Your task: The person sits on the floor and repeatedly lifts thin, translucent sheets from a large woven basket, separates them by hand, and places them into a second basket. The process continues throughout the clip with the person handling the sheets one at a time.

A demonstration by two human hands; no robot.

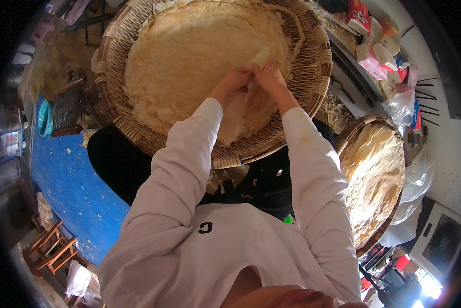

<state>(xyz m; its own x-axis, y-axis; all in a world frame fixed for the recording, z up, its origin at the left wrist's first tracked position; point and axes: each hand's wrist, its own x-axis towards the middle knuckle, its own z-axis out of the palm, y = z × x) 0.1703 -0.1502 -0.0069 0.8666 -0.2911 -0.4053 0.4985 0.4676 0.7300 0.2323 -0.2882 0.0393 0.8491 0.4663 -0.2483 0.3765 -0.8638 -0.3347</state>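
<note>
A thick, pale yellowish mat of soft, fibrous-looking layers [192, 54] fills a round wicker basket [117, 84] in front of me. Its edges are ragged and its material cannot be told for sure. Over its right half my left hand [235, 82] and my right hand [271, 79] meet, fingertips nearly touching. Between them they pinch a thin whitish strip [262, 56], which sticks up past the right fingers. A loose pale band [299, 29] curls along the basket's right inner wall. The fingers partly hide the strip's lower end.
At right stands a second round basket [399, 154] bearing a wrinkled pale sheet [373, 173]. Tissue packs [371, 61] and plastic bags [402, 102] lie beyond it. A blue surface [68, 169] spreads at left, with a wooden stool [55, 248] and a teal plastic container [45, 117].
</note>
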